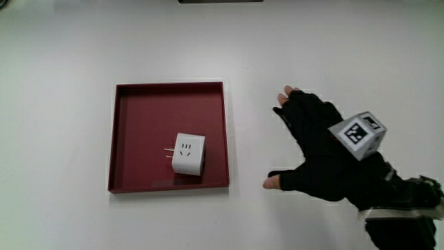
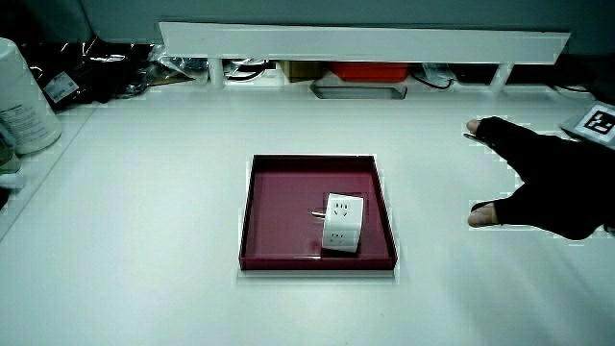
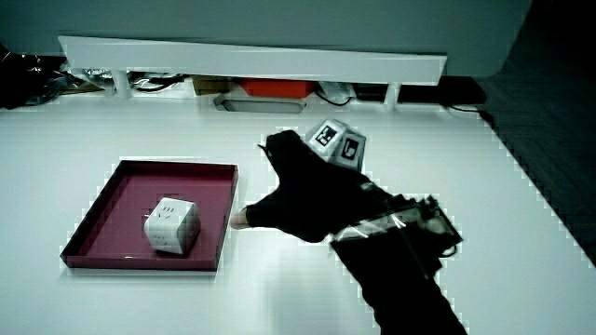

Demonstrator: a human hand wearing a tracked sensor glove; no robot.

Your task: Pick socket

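A white cube-shaped socket (image 1: 188,154) with metal prongs lies inside a dark red square tray (image 1: 139,104), close to the tray wall nearest the person. In both side views the socket (image 2: 341,222) (image 3: 171,225) sits in the same spot in the tray (image 2: 279,207) (image 3: 107,209). The gloved hand (image 1: 316,149) rests over the bare table beside the tray, apart from it, fingers spread and holding nothing. In both side views the hand (image 2: 538,183) (image 3: 293,191) stays outside the tray, thumb tip pointing toward it.
A low white partition (image 2: 365,43) runs along the table's edge farthest from the person, with cables, a red box (image 2: 370,70) and a grey tray (image 2: 358,90) under it. A white container (image 2: 24,101) stands at the table's edge.
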